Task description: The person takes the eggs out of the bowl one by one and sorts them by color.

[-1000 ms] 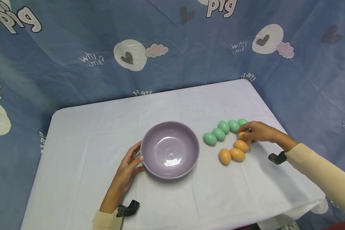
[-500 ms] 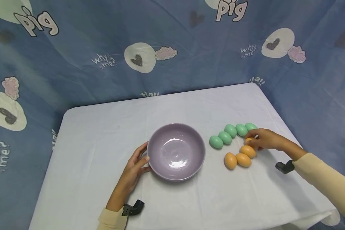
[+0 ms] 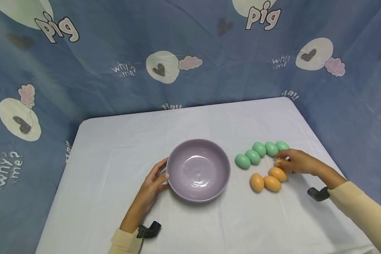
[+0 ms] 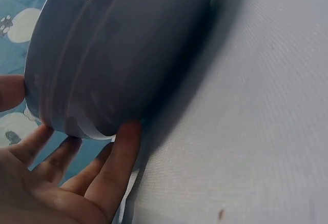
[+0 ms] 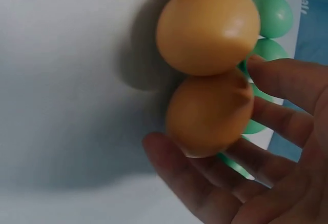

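Observation:
A purple bowl (image 3: 198, 170) stands on the white-covered table. My left hand (image 3: 148, 193) holds it by its left side, thumb at the rim, fingers against the outer wall (image 4: 113, 60). To the right, my right hand (image 3: 300, 164) has thumb and fingers round an orange egg (image 5: 207, 119) at the far end of an orange row; in the head view the hand covers most of it. Touching this egg is another orange egg (image 5: 207, 29). Two more orange eggs, one of them the nearest egg (image 3: 257, 182), continue the row toward the bowl.
Several green eggs (image 3: 253, 156) form a slanting line just behind the orange ones, right of the bowl. White cloth (image 3: 114, 158) covers the table. A blue printed curtain (image 3: 130, 95) hangs behind and at both sides.
The head view has shifted, so everything appears slightly farther right and lower. Both hands keep their places at the bowl and the orange egg.

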Tool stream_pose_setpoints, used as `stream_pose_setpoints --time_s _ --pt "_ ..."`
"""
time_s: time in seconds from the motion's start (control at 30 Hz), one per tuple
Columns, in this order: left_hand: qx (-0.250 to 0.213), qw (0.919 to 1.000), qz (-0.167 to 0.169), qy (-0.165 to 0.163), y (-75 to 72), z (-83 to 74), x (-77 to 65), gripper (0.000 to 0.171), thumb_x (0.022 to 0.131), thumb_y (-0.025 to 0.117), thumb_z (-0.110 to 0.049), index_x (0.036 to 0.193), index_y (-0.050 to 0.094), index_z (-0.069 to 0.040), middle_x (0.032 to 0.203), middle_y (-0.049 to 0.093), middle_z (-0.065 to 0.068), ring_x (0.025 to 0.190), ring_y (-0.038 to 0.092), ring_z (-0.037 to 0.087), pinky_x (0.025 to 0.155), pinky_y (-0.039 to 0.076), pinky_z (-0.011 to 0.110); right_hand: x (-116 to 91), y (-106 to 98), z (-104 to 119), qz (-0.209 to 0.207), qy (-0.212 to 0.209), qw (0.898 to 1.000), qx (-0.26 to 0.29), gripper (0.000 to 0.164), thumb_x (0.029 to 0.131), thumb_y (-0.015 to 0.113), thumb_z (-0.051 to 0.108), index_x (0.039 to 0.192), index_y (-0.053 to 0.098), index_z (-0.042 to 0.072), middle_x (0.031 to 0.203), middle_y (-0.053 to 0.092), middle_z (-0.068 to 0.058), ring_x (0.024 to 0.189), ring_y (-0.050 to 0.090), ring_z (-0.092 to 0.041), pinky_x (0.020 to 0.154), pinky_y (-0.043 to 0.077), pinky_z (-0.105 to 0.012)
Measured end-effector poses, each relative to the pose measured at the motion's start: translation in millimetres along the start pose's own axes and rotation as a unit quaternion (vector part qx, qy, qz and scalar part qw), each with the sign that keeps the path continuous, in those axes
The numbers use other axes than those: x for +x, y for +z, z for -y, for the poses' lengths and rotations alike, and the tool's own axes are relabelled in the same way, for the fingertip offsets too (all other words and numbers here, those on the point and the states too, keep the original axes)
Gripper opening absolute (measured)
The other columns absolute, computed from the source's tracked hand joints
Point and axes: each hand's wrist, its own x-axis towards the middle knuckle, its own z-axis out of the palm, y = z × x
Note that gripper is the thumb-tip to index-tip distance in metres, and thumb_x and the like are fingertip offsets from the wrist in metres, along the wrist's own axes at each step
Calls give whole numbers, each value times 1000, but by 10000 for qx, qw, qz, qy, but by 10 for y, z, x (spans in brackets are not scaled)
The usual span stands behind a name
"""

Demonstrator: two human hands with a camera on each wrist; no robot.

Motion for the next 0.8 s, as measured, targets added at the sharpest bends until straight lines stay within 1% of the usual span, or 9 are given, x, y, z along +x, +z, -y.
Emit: stream_pose_setpoints --time_s 0.13,0.27,0.37,0.53,0.67,0.8 --pt "163 9999 -52 -8 -11 -10 4 57 101 57 -18 154 36 -18 161 32 7 133 50 23 93 56 39 10 1 39 -262 -152 9986 -427 40 98 63 25 125 62 -5 116 64 -23 85 61 -19 65 53 -32" --pt "403 9992 -86 1 -34 -27 3 56 101 57 -20 153 37 -20 160 33 8 137 47 30 92 57 38 15 -14 107 -436 -240 9957 -784 40 97 65 27 121 65 -5 116 65 -26 92 64 -24 71 55 -36" --pt "558 9984 -97 5 -48 -48 -1 55 101 57 -21 153 37 -20 160 34 8 139 46 35 91 58 37 14 -19 166 -473 -293 9948 -850 41 97 64 27 121 64 -7 118 64 -29 96 65 -30 74 57 -41" --pt "720 9972 -206 -1 -72 -71 -25 55 101 58 -21 152 38 -19 158 37 10 139 46 36 91 58 36 38 -31 268 -535 -415 9931 -952 41 97 64 26 121 64 -8 119 65 -29 103 65 -38 80 57 -49" --pt "848 9959 -320 -23 -100 -79 -53 54 101 59 -21 152 39 -16 154 43 15 136 49 36 91 58 37 55 -29 328 -671 -554 9909 -1030 39 97 65 23 120 65 -8 118 66 -27 106 64 -41 83 55 -52" --pt "977 9946 -351 -13 -140 -91 -80 54 101 58 -21 151 39 -13 151 45 18 135 49 37 91 58 37 83 -18 404 -857 -722 9880 -1060 35 96 65 21 118 66 -7 116 67 -24 108 63 -42 86 54 -55"
